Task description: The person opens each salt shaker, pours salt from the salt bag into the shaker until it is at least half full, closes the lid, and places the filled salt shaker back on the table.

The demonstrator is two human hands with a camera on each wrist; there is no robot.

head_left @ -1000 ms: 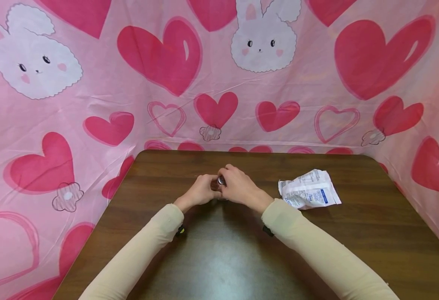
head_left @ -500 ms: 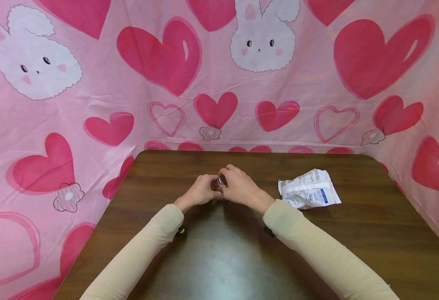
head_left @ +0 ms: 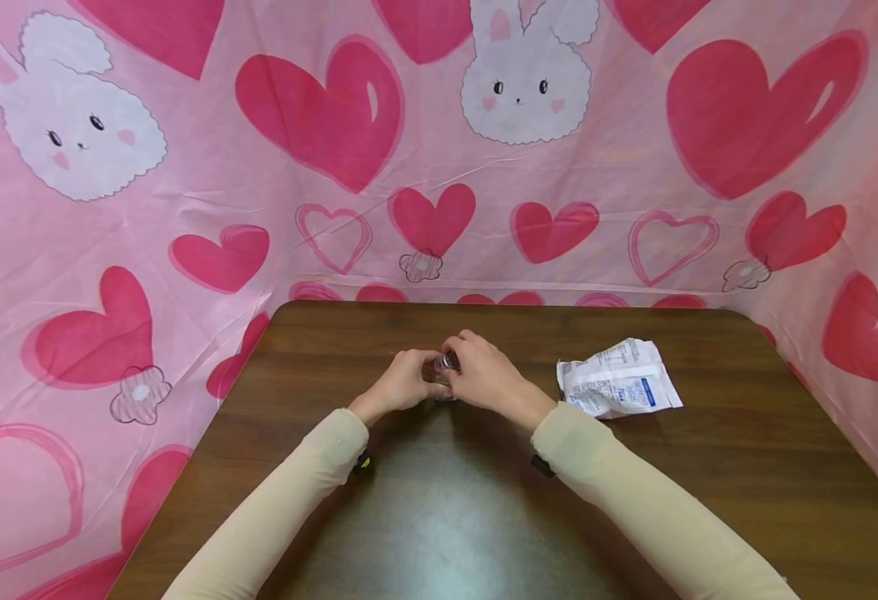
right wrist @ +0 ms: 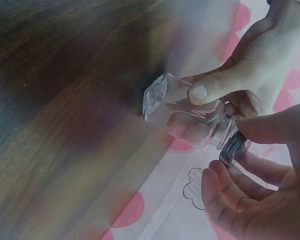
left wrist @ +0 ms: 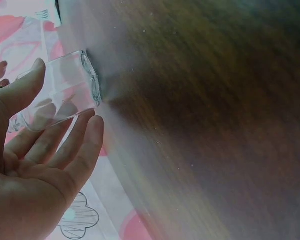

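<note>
Glass jar, clear and narrow-necked, is held at the middle of the far half of the wooden table, between both hands. Fingers and thumb of the left hand are spread to the jar's width and curve round its body; the right hand pinches the dark cap at the neck, thumb against fingertips. I can't tell whether the cap is seated or just free. I'd worry most about the smooth glass turning in that light left grip if the cap were twisted hard, or the jar tipping under a sideways pull; a loose pinch could drop the cap. The jar's long axis runs roughly upright, neck uppermost, base towards the wood; whether it touches, I can't say. A printed white packet lies apart, to the person's right.
</note>
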